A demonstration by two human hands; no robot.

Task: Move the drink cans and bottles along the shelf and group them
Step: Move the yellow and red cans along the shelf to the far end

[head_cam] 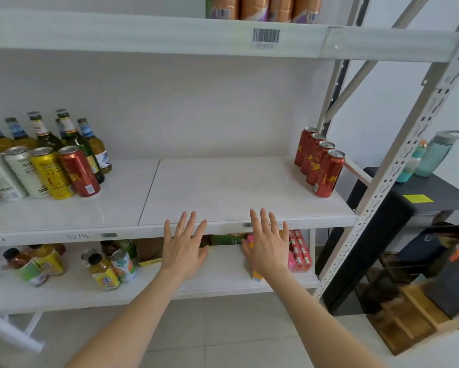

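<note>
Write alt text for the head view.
A person's left hand and right hand, open and empty, reach toward the front edge of a shelf. Four red cans line its right end; mixed cans and beer bottles cluster at its left.

Middle shelf (pixel 223 187): wide bare stretch, front edge to back wall, passable. Left end blocked by bottles (pixel 72 139) with cans (pixel 50 173) in front. Right edge: row of red cans (pixel 328 173) close beside upright post (pixel 398 160).
</note>
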